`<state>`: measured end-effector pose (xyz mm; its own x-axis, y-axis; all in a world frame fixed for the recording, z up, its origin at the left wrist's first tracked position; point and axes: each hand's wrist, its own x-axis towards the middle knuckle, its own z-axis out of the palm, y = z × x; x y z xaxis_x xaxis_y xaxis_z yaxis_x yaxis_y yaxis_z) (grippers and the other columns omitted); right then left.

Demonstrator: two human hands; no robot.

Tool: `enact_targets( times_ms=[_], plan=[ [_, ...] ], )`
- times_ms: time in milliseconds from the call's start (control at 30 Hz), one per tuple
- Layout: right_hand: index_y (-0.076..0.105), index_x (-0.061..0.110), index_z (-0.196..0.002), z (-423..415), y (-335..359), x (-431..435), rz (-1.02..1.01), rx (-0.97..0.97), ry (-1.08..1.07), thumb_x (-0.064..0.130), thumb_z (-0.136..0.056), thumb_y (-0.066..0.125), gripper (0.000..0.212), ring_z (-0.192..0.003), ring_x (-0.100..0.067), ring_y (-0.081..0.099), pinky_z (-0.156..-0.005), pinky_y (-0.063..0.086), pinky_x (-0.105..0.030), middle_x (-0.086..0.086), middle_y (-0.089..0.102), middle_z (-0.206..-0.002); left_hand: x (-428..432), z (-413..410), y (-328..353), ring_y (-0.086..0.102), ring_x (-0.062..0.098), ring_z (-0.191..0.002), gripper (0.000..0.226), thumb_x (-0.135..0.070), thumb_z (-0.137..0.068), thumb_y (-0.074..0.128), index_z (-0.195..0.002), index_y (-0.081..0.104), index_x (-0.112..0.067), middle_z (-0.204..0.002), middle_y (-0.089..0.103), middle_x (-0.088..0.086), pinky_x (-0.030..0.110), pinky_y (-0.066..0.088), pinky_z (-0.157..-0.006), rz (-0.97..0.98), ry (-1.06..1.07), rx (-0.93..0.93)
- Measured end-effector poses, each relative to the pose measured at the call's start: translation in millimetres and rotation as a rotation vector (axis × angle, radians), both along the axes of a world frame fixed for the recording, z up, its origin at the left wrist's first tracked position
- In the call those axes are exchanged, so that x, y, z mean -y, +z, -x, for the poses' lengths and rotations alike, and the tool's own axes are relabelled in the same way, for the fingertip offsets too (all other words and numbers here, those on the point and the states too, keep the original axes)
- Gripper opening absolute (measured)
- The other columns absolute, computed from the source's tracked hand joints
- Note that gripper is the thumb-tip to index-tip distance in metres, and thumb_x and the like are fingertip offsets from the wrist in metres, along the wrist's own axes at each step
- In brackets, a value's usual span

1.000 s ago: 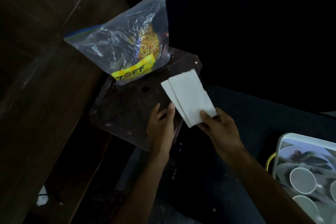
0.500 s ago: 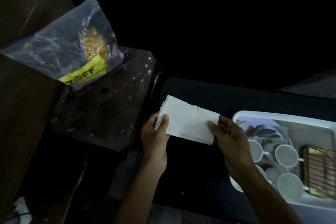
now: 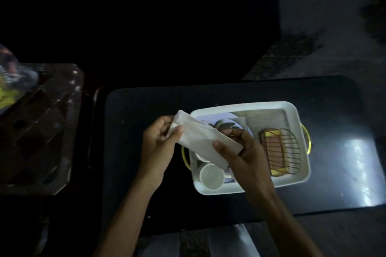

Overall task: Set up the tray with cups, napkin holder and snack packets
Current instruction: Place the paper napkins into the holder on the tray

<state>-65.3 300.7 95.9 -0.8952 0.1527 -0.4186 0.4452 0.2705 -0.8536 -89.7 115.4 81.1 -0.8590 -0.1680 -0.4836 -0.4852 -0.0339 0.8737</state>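
A stack of white paper napkins (image 3: pixel 198 137) is held between both hands above the left half of the white tray (image 3: pixel 292 110). My left hand (image 3: pixel 160 142) pinches its left end and my right hand (image 3: pixel 240 152) grips its right end. Inside the tray, a white cup (image 3: pixel 211 176) lies at the near left, a patterned plate (image 3: pixel 227 124) shows behind the napkins, and a dark wire napkin holder (image 3: pixel 281 150) stands on the right. A clear snack packet (image 3: pixel 10 75) with a yellow label sits at the far left, mostly cut off.
The tray rests on a glossy black table (image 3: pixel 334 152) and has yellow handles (image 3: pixel 307 137). A dark brown stool (image 3: pixel 41 127) stands to the left, bearing the snack packet. Grey floor lies beyond the table at the upper right.
My view has swung right from the stool to the tray. Both hands carried the napkins rightward and now hold them over the tray's left side.
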Motion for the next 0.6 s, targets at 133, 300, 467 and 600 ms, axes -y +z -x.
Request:
enact_targets(
  times_ms=[133,300,467,600],
  plan=[
    [0.066,0.036,-0.097,-8.6,12.8,-49.1,-0.247,-0.101,-0.064,0.022,-0.087,0.071,0.018,-0.083,-0.004,0.065,-0.068,0.055,-0.023,0.019,0.068,-0.089,-65.6,15.6,3.1,0.067,0.012,-0.1,0.02,-0.014,-0.089,0.068,-0.107,0.068,-0.023,-0.108,0.07,-0.001,0.033,0.056,-0.086,0.196,-0.145,-0.119],
    [0.063,0.027,-0.103,-24.4,11.9,-102.8,-0.451,-0.171,-0.277,0.017,-0.092,0.064,0.015,-0.09,-0.016,0.065,-0.074,0.058,-0.043,0.013,0.065,-0.097,-155.1,20.4,21.7,0.067,0.009,-0.08,0.053,-0.069,-0.078,0.06,-0.116,0.06,-0.032,-0.092,0.061,-0.012,0.029,0.055,-0.069,0.311,-0.169,-0.212],
    [0.066,0.005,-0.106,-37.0,-7.2,-135.4,-0.671,-0.249,-0.281,0.001,-0.084,0.066,0.022,-0.09,-0.014,0.059,-0.069,0.043,-0.015,-0.01,0.068,-0.102,-227.5,27.1,16.0,0.068,0.017,-0.099,0.069,-0.071,-0.08,0.058,-0.134,0.047,-0.031,-0.107,0.073,-0.002,0.036,0.055,-0.082,0.444,-0.482,-0.121],
    [0.065,0.001,-0.105,-41.5,-31.1,-149.3,-0.674,-0.229,-0.273,-0.008,-0.079,0.07,0.028,-0.088,-0.019,0.06,-0.071,0.041,-0.014,-0.014,0.066,-0.1,-258.3,33.8,-1.4,0.069,0.027,-0.095,0.043,-0.033,-0.091,0.064,-0.13,0.051,-0.023,-0.099,0.074,0.009,0.04,0.056,-0.079,0.553,-0.532,-0.164]
  ],
)
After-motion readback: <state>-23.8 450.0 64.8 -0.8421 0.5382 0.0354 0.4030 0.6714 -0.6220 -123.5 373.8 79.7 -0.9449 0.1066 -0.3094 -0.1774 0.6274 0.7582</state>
